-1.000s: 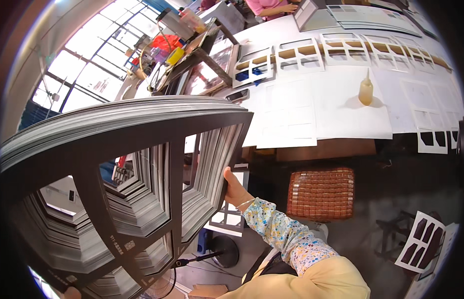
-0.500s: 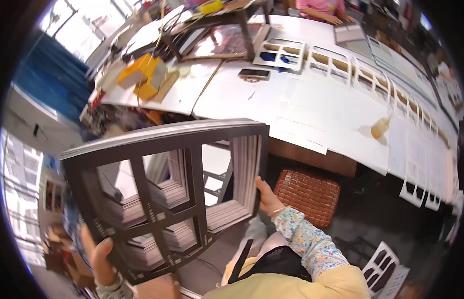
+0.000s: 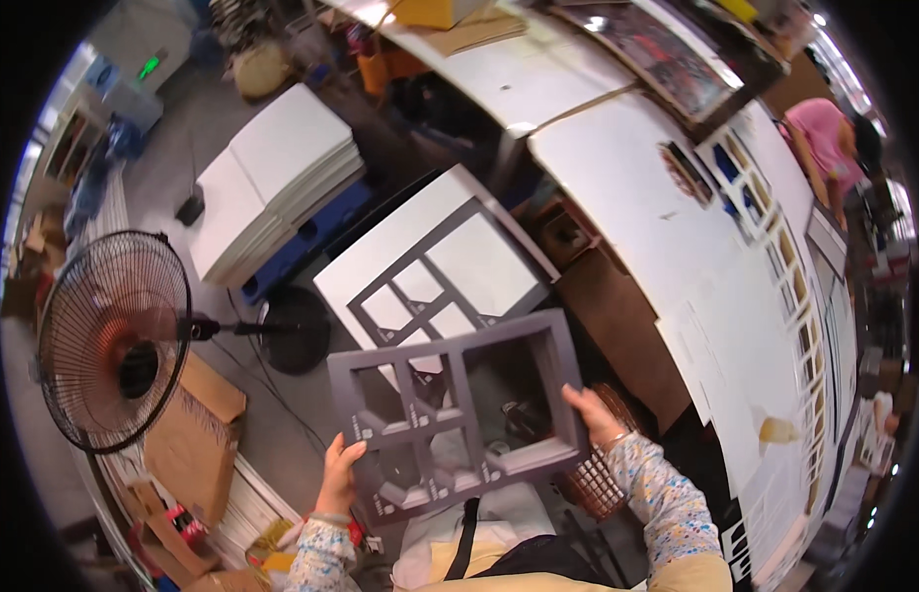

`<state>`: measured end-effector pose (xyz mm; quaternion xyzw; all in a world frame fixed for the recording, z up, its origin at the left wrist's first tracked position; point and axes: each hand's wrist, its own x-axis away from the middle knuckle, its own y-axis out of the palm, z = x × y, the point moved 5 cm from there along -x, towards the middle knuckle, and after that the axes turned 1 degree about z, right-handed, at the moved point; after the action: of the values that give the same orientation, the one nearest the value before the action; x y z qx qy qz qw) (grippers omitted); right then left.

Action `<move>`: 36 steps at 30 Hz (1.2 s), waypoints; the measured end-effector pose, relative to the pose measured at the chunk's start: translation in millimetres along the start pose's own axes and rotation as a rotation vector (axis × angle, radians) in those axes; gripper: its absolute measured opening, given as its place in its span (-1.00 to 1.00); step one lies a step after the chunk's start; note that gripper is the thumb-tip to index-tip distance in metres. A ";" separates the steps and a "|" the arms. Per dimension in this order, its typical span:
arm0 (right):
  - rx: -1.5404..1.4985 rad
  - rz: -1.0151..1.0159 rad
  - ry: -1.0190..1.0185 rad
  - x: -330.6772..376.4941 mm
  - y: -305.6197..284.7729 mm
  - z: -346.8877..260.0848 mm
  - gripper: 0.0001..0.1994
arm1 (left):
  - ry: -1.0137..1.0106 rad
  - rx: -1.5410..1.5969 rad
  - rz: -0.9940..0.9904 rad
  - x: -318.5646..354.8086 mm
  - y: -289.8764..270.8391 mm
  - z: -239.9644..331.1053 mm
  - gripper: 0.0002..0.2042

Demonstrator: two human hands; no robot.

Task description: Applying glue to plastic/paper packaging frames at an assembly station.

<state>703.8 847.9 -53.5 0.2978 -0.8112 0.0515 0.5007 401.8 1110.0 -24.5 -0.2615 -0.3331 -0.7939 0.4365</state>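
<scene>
Basically, left grip (image 3: 339, 474) and right grip (image 3: 596, 416) are both closed on the frame stack (image 3: 459, 405), one per side edge, thumbs in front, fingers mostly hidden. Stack is dark, window-cut, held tilted in front of the body. Main risk, I'd say: side-only pinch, so uneven squeeze could let layers slip or bars bow. Top edge overlaps the white board (image 3: 395, 240) in view; can't tell if touching. If so, a snag could skew it. Woven seat (image 3: 596, 488) by the right corner: bump hazard. Worktop (image 3: 627, 207) edge, further right, could catch a wide swing. Fan (image 3: 119, 340), well left: draught could lift loose layers if running; can't tell.
</scene>
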 end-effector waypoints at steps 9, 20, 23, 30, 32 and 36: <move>0.458 -0.093 -0.345 -139.2 40.2 -181.8 -0.47 | 0.044 0.221 0.065 -120.3 20.0 -22.8 -0.49; 0.548 -0.122 -0.197 -217.3 49.1 -191.5 -0.31 | -0.049 0.314 0.136 -156.4 13.5 -46.6 -0.58; 0.540 -0.083 -0.128 -232.2 42.9 -188.2 -0.30 | -0.073 0.334 0.139 -164.4 3.9 -53.0 -0.54; 0.589 -0.113 -0.172 -224.4 48.8 -196.9 -0.34 | -0.065 0.221 0.136 -165.5 -2.9 -55.6 -0.53; 0.631 -0.124 -0.189 -215.4 52.8 -193.6 -0.39 | -0.068 0.227 0.161 -165.2 -8.1 -57.8 -0.52; 0.540 -0.079 -0.246 -223.7 25.0 -177.7 -0.33 | -0.082 0.168 0.111 -166.9 5.1 -50.9 -0.46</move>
<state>901.2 1032.7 -149.1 0.4555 -0.8106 0.2093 0.3028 480.4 1156.0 -173.4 -0.2743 -0.4010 -0.7262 0.4863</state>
